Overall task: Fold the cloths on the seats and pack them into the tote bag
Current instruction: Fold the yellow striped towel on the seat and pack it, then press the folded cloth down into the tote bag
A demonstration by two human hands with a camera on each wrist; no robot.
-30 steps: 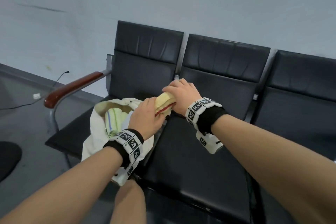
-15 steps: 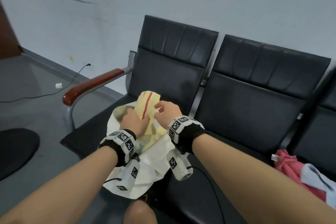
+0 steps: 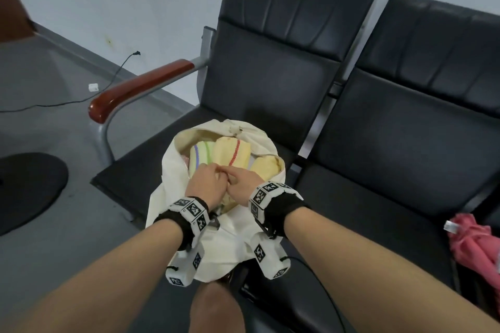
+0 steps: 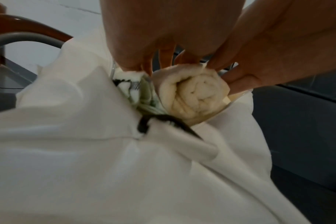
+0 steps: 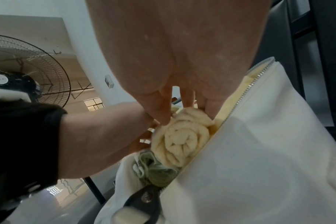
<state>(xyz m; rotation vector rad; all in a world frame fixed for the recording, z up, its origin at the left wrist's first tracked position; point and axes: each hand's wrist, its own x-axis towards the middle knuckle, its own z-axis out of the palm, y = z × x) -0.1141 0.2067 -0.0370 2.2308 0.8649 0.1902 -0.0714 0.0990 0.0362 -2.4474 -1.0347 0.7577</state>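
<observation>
A cream tote bag stands open on the left black seat. Inside lie a purple-and-green striped cloth, a yellow roll with a red stripe and another yellow roll. At the near end of the mouth a rolled pale yellow cloth sits beside a green-and-white cloth. My left hand curls over the roll's left side. My right hand pinches it from the right.
A crumpled pink cloth lies on the far right seat. A wooden armrest borders the bag's seat on the left. A black round base and a cable are on the floor; a fan stands to the left.
Both hands carried the yellow roll left from the gap between the seats to the bag, then lowered it from above the mouth down into the near end.
</observation>
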